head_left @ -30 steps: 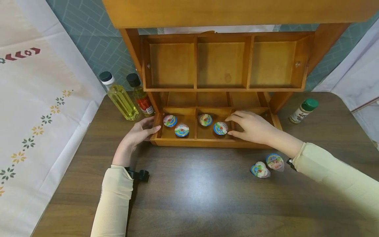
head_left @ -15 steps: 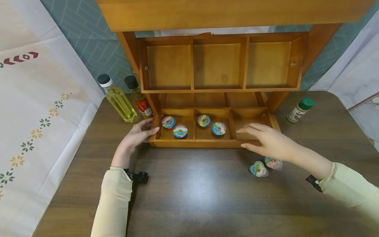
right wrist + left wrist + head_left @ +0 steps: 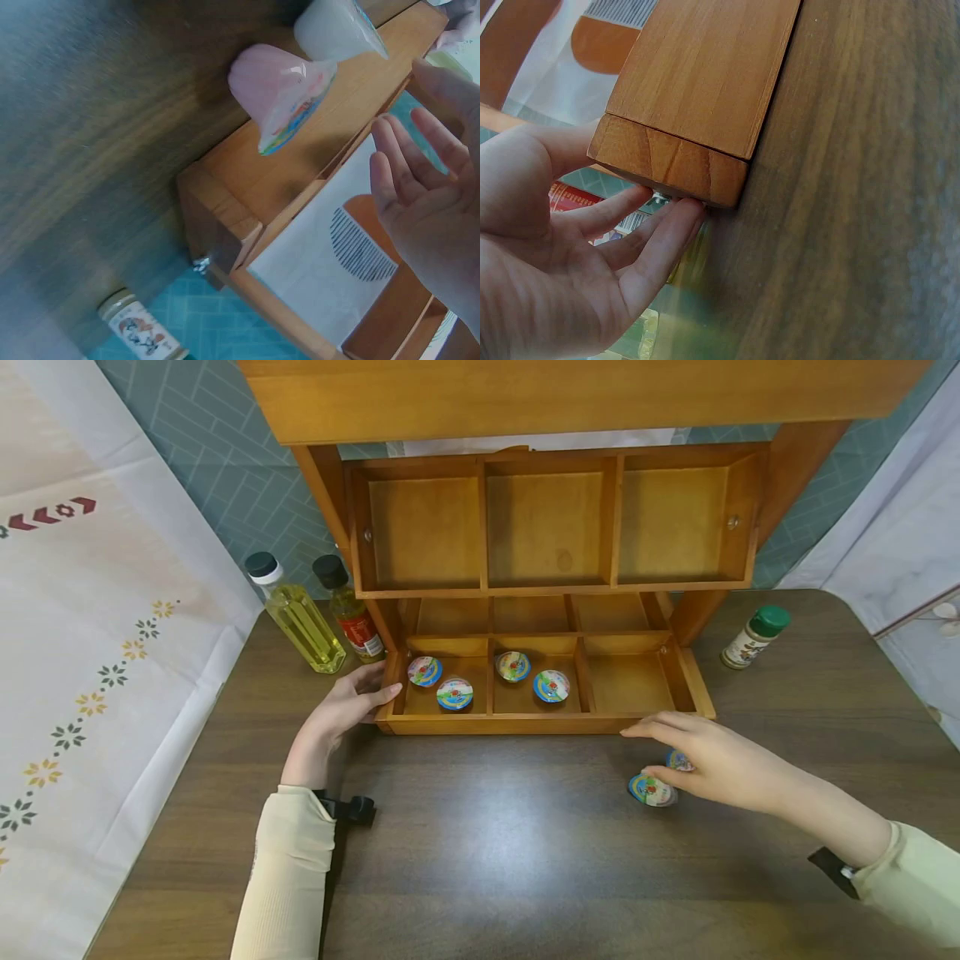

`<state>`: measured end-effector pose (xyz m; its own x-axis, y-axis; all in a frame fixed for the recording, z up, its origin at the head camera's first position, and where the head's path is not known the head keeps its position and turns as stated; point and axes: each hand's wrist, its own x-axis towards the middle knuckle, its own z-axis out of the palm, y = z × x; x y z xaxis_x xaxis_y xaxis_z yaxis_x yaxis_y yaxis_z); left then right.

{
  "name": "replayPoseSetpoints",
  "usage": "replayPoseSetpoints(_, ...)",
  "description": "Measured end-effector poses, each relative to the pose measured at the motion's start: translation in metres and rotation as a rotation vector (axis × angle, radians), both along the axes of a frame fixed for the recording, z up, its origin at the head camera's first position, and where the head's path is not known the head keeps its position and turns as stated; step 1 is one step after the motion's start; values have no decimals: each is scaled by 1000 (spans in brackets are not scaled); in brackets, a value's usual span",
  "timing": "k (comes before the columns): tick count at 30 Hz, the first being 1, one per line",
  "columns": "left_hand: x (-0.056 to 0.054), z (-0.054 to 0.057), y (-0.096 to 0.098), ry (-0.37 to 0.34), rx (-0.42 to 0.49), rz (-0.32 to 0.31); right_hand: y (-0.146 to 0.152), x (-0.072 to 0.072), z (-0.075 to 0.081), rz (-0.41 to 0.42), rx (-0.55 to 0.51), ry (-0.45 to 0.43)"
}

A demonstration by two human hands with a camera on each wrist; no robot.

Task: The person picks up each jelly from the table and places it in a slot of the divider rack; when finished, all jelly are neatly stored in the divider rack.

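At the left front corner of a wooden compartment rack [image 3: 480, 724], my left hand [image 3: 341, 703] grips the side wall, thumb at the rim and fingers along the outer side [image 3: 641, 240]. My right hand [image 3: 708, 760] hovers over two jelly cups lying on the table, holding nothing, its fingers [image 3: 401, 165] loosely extended. One is a whitish jelly cup [image 3: 651, 791]; the other, a pink jelly cup [image 3: 274, 86], is partly hidden by the hand in the head view. In the lower tier's left compartment sit two cups [image 3: 454, 694], and two more cups [image 3: 552, 686] sit in the middle one.
Two oil bottles [image 3: 311, 627] stand left of the rack, close to my left hand. A green-capped seasoning jar [image 3: 753, 639] stands to the right. The upper tier [image 3: 547, 518] overhangs the lower one, whose right compartment [image 3: 630, 683] has a bare floor.
My right hand has left the cup in the middle compartment and moved right and toward me, over the two cups on the table. My left hand stays at the rack's corner.
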<state>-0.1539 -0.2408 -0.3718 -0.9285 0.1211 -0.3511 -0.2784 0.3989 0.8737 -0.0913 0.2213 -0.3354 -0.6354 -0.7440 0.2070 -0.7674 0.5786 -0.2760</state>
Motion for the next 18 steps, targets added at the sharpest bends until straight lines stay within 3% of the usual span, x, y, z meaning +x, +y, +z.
replayPoseSetpoints(6,-1,0,0,1,-7,-2,8,10,-7,69,52,34)
replayPoseSetpoints(18,-1,-1,1,-13,-8,7,11,21,-22,64,67,-5)
